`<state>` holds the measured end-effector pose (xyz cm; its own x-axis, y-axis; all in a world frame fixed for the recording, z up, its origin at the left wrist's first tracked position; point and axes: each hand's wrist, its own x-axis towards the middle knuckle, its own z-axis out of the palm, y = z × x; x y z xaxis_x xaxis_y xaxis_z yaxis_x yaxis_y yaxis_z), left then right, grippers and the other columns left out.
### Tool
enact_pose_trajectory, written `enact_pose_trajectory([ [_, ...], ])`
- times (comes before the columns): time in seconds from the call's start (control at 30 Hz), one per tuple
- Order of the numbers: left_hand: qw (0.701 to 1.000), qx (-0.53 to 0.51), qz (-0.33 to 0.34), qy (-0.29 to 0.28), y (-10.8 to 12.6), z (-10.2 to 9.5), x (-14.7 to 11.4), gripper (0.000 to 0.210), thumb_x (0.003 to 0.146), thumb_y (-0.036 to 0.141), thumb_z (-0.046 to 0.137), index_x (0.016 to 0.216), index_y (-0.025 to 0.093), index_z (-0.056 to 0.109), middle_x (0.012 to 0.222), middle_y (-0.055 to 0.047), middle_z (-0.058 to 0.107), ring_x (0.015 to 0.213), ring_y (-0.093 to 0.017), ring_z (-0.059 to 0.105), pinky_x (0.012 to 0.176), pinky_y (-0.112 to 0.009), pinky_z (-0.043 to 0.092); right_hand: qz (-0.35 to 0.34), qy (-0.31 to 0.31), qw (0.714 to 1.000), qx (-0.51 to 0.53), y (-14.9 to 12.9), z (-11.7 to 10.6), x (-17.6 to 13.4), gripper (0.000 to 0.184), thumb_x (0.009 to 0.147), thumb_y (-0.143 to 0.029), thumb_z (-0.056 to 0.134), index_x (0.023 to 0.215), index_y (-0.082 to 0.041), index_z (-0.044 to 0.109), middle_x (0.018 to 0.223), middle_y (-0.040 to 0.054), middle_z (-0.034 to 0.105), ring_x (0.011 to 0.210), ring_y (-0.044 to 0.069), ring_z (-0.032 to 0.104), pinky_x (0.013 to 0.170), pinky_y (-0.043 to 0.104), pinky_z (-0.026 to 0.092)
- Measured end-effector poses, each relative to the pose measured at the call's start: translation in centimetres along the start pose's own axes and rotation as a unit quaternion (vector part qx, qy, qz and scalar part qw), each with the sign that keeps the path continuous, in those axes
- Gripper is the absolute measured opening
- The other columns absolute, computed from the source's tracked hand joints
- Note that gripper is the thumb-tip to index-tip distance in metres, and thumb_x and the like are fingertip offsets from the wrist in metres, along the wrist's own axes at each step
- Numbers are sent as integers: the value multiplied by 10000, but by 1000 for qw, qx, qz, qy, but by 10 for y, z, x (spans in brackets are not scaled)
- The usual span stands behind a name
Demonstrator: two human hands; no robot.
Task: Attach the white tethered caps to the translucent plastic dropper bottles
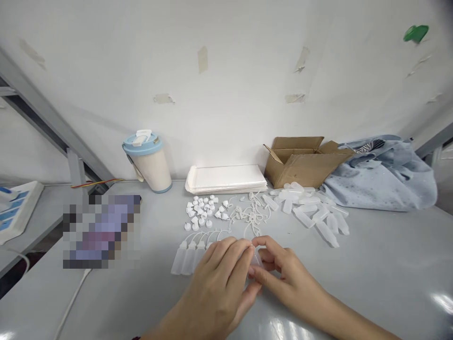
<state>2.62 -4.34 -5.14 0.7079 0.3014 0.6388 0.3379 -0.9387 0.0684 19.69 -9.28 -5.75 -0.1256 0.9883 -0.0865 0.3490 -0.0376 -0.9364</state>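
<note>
Between my hands is a small translucent plastic bottle [257, 259], mostly covered by fingers. My left hand [222, 278] curls over it from the left, fingers pressed together and thumb below. From the right, my right hand [283, 267] pinches the same bottle with thumb and index finger. Its neck is hidden. Beside my left hand a row of similar bottles [180, 259] lies side by side, each with a thin white strap at its neck; my hand covers part of the row. Just beyond are loose white caps [195, 220] and a tangle of thin white straps [253, 218].
Behind stand a blue-lidded cup [152, 167], stacked white trays [226, 178] and an open cardboard box [304, 165]. More loose bottles [320, 215] are heaped at right, near a light-blue cloth bag [382, 184]. A pixelated phone-like object [106, 229] and a white cable [72, 302] lie left.
</note>
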Motion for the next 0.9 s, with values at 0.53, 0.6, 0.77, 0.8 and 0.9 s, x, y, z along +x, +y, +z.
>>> enact_pose_trajectory([
  [0.53,1000,8,-12,4,3,1,0,310,836,111,545,1133,25,562,1049,-159,650,971,-277,587,774,-396,547,-5,5,1000,-16,2,2,0,224,889,-294,524,1085,-189,493,650,-37,592,603,130,555,554,228,409],
  [0.6,1000,1,-15,5,3,3,-1,324,821,103,555,1134,19,557,1052,-160,646,977,-281,578,778,-399,544,-8,5,1000,-18,1,2,1,228,891,-295,523,1094,-194,499,638,-46,560,600,127,547,553,225,409],
  [0.77,1000,-4,-26,-6,0,5,-2,328,824,108,530,1145,43,532,1052,-156,633,987,-276,566,795,-419,540,-8,1,999,-44,0,0,2,275,891,-279,521,1150,-189,515,633,-53,505,572,119,538,516,213,391],
  [0.8,999,-9,-33,-12,-1,6,-2,325,823,107,520,1144,56,528,1048,-151,632,982,-272,566,796,-424,540,-9,0,999,-54,1,0,2,289,888,-270,524,1165,-186,520,651,-47,515,572,118,545,516,214,394],
  [0.9,997,-26,-60,-33,-3,6,-2,311,808,111,513,1118,93,529,1033,-133,629,958,-270,565,788,-447,536,-26,-3,996,-84,3,0,2,302,885,-247,528,1178,-182,555,700,-27,555,579,117,562,540,222,420],
])
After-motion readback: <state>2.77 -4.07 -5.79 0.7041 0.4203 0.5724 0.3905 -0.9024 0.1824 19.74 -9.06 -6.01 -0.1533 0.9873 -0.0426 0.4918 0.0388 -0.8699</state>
